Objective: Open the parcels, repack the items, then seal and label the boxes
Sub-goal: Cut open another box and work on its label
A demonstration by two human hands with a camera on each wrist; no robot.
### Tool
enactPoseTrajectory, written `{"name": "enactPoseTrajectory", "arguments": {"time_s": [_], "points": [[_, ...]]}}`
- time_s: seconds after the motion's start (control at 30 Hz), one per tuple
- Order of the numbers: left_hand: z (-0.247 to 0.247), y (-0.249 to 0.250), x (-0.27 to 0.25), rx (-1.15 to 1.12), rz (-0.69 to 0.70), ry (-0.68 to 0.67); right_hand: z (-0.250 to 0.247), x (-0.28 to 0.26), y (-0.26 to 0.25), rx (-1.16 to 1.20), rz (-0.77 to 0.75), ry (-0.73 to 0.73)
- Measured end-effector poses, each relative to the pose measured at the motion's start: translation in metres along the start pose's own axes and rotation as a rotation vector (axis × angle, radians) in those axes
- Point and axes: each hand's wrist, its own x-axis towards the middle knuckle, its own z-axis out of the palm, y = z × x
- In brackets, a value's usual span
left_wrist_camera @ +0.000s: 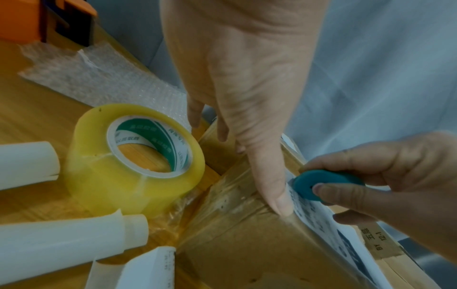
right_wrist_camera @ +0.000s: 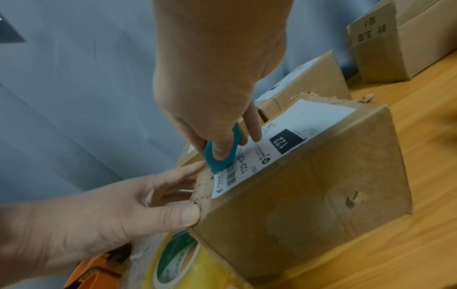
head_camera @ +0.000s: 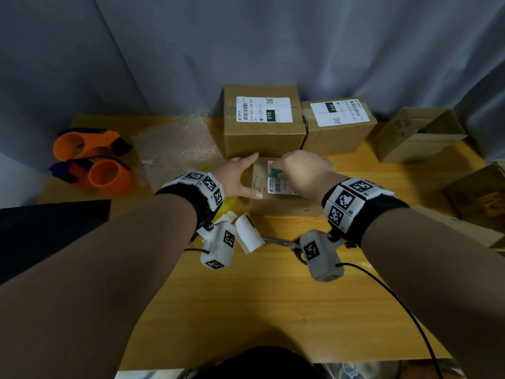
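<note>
A small worn cardboard parcel [head_camera: 278, 207] [right_wrist_camera: 309, 205] stands on the wooden table [head_camera: 273, 310] right before me, with a white shipping label [head_camera: 282, 186] [right_wrist_camera: 284, 140] marked 122 on top. My left hand [head_camera: 240, 176] [right_wrist_camera: 99, 215] braces its left side, thumb on the near corner and straight fingers along the side face. My right hand [head_camera: 300, 170] [left_wrist_camera: 395, 176] pinches a small teal cutter [head_camera: 274, 173] [left_wrist_camera: 319, 183] [right_wrist_camera: 220, 156]. The cutter's tip touches the parcel's top at the label's left end.
Two sealed labelled boxes [head_camera: 262, 119] [head_camera: 336, 124] stand behind the parcel, an open box [head_camera: 415, 135] at the right. Left: bubble wrap [head_camera: 175, 151], two orange tape dispensers [head_camera: 90, 160]. A yellow tape roll [left_wrist_camera: 118, 166], white paper rolls [head_camera: 248, 236] and scissors [head_camera: 284, 243] lie near my wrists.
</note>
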Motion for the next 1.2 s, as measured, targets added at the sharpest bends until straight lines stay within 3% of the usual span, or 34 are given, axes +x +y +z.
{"name": "enactPoseTrajectory", "arguments": {"time_s": [0.73, 0.97, 1.2], "points": [[-0.001, 0.005, -0.001, 0.017, -0.046, -0.010, 0.009, -0.021, 0.035, -0.037, 0.065, -0.020], [0.000, 0.028, -0.001, 0.178, -0.092, -0.001, 0.015, -0.029, 0.038, -0.133, 0.067, 0.014], [0.003, 0.066, 0.017, 0.344, 0.036, -0.035, 0.015, -0.034, 0.037, -0.136, 0.086, 0.073]]}}
